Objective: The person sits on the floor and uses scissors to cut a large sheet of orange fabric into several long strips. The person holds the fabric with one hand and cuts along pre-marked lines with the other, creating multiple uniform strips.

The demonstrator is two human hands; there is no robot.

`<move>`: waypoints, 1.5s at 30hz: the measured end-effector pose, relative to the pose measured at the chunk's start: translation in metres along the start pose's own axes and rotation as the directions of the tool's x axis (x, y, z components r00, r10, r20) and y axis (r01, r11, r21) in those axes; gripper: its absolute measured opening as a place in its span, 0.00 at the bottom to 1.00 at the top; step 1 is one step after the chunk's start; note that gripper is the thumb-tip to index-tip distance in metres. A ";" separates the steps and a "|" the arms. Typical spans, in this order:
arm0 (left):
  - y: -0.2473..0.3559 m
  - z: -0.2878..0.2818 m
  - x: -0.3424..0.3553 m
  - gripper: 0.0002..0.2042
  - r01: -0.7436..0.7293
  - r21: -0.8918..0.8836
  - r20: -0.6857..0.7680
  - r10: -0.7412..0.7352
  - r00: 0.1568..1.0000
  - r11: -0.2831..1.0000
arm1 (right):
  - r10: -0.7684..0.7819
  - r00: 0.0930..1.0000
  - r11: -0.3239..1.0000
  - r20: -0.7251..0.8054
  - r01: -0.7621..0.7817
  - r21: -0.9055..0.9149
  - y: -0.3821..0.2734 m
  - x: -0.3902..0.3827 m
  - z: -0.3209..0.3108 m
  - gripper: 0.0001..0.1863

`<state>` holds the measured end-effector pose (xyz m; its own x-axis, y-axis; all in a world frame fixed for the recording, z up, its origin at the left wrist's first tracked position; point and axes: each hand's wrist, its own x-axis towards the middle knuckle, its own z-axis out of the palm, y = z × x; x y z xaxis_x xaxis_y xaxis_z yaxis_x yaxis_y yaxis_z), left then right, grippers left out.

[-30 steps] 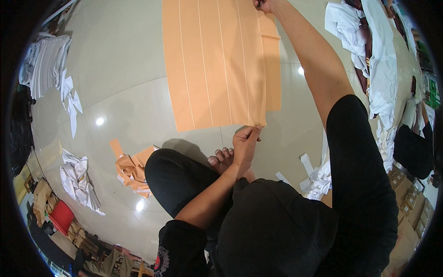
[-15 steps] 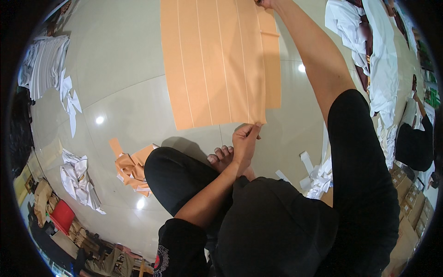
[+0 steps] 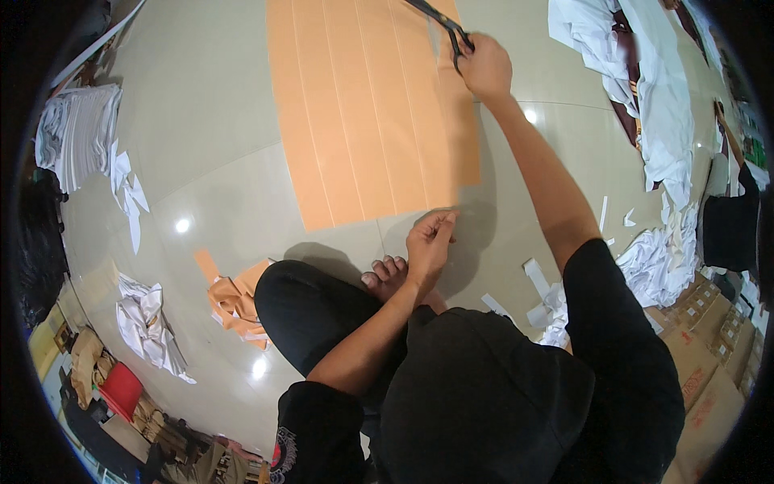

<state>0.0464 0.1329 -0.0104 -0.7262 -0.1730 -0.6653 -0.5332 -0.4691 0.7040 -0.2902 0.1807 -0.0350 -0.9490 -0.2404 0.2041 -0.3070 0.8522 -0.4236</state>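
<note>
A large orange cloth with pale lengthwise lines lies on the floor before me. My left hand is closed in a pinch at the cloth's near right corner, above my bare foot; the fingertips partly hide the cloth's edge there. In my right hand is a pair of scissors with black handles, over the cloth's upper right part. The scissors' tips run out of the picture at the top. The cloth's right side is blurred, with a second orange edge beneath it.
Crumpled orange scraps and white scraps lie to the left, near a stack of folded white cloth. At right are white cloth, more white scraps, cardboard boxes and another person.
My right hand has come nearer from the top edge, bringing the scissors into view. My left hand stays pinched at the near corner. The cloth's right side has shifted and blurred.
</note>
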 end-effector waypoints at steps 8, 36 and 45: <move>0.025 0.016 -0.007 0.14 -0.312 0.318 -0.015 0.334 0.943 0.895 | 0.235 0.961 0.968 0.144 -0.244 0.052 0.034 -0.131 -0.065 0.11; 0.068 -0.319 -0.236 0.16 -0.458 0.205 -0.832 0.401 0.384 0.865 | 0.343 0.860 0.716 0.378 -0.500 0.487 -0.042 -0.228 -0.113 0.12; 0.111 -0.223 -0.141 0.25 -0.038 0.896 -0.367 0.786 0.498 0.443 | 0.101 0.986 0.921 -0.134 -0.041 0.388 -0.082 -0.175 -0.038 0.19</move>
<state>0.1864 -0.0878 0.1065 -0.6211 -0.7728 0.1305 -0.5972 0.5745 0.5597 -0.0960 0.1703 -0.0027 -0.9568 -0.0891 0.2768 -0.2716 0.6141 -0.7410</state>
